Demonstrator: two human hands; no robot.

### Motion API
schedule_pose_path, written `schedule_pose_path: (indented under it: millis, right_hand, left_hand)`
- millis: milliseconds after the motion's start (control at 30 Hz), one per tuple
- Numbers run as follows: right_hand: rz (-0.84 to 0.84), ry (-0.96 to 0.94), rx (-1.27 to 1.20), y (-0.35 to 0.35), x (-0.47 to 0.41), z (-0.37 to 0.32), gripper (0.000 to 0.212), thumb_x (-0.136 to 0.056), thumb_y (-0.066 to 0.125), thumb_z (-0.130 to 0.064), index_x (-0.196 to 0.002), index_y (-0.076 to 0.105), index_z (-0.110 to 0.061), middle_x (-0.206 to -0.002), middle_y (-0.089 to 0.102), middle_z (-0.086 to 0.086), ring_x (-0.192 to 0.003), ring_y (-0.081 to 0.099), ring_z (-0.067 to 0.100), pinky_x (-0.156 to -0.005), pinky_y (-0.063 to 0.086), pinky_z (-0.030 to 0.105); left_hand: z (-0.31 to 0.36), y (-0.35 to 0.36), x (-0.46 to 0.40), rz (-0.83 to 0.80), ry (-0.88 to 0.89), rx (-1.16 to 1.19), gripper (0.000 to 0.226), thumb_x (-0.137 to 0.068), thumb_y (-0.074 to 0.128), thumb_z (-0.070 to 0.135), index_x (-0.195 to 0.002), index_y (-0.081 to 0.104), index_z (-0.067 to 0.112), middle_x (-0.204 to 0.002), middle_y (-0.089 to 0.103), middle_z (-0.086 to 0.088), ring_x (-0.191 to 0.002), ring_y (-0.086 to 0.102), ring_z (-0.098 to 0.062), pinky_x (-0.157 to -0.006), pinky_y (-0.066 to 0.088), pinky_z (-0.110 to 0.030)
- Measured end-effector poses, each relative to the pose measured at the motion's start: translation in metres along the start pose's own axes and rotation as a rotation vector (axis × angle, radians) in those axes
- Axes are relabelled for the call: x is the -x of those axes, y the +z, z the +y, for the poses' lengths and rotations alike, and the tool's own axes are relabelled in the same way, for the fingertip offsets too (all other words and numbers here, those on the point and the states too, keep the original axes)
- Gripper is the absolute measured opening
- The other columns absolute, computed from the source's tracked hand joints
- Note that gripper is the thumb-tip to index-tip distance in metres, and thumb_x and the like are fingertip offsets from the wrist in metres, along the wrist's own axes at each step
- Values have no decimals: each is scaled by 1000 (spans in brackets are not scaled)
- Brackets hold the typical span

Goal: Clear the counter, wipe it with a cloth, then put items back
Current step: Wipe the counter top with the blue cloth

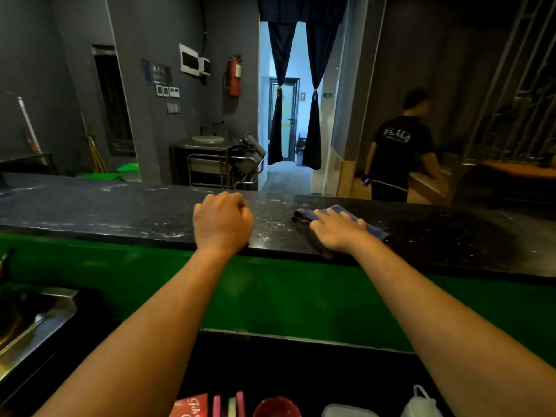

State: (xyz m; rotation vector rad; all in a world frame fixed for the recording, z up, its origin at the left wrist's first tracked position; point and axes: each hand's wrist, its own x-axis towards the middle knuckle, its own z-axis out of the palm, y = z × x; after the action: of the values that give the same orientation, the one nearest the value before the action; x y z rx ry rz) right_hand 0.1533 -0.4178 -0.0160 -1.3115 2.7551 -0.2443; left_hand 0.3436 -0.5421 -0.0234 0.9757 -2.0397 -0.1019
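Wiping step, judging by the layout: items (red box (pixel 190 406), red bowl (pixel 276 407), white bottle (pixel 419 404)) sit low at the near edge, off the desk (pixel 120 206). Right hand (pixel 338 231) lies flat, fingers spread, pressing the cloth (pixel 373 228) onto the dark top near its front edge. Left hand (pixel 222 219) is a loose fist holding nothing, resting on the desk just left of the cloth. Cloth is blue, folded, dark at its left end. Streaks and specks between the hands suggest the next stroke should sweep left. Far back, a person (pixel 400 145) by the doorway.
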Motion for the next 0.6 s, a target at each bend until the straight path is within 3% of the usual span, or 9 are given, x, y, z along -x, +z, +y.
schedule_pose_path:
  millis: [133,233,300,367,500,600]
  right_hand:
    - [21,35,-3,-5,-23,2,57,-99,24,-41,-154,29,-26,-164,22,6,-148,23,33,-116,18,59]
    - [12,-186,-39,3,2,10,51,-103,30,-32,-154,31,-27,-164,23,1,-150,22,26,-119,18,50]
    - [27,-350,-122,7,32,15,52,-104,37,-21,-155,30,-29,-163,22,-7,-152,16,17,-122,10,34]
    - [-2,-475,-196,7,54,7,51,-101,38,-23,-150,33,-37,-159,24,-18,-151,14,9,-116,5,21]
    - [-93,-663,-217,12,41,-32,64,-85,34,-29,-147,37,-44,-159,26,-21,-151,14,10,-125,8,41]
    - [-131,-683,-220,11,10,-48,65,-85,30,-28,-149,39,-34,-161,27,-12,-152,15,14,-125,11,38]
  left_hand:
    - [-29,1,-4,-50,-104,28,20,-85,50,21,-74,65,18,-81,65,-3,-77,58,-30,-68,49,-39]
    - [-29,5,-4,-39,-111,32,22,-86,47,20,-72,63,16,-78,64,-3,-72,54,-30,-64,46,-40]
    - [-30,7,-4,-13,-81,2,22,-85,47,19,-72,64,17,-75,64,-3,-73,53,-30,-66,42,-39]
    - [-31,9,-5,-10,-53,-26,23,-85,46,19,-72,64,18,-74,64,-2,-74,52,-29,-66,37,-38]
    - [-31,12,-6,-8,-37,-48,22,-84,46,18,-71,63,17,-75,63,-4,-72,46,-27,-65,30,-36]
    - [-33,11,-7,-13,-22,-73,22,-85,47,21,-73,65,18,-78,65,-4,-74,49,-28,-65,32,-36]
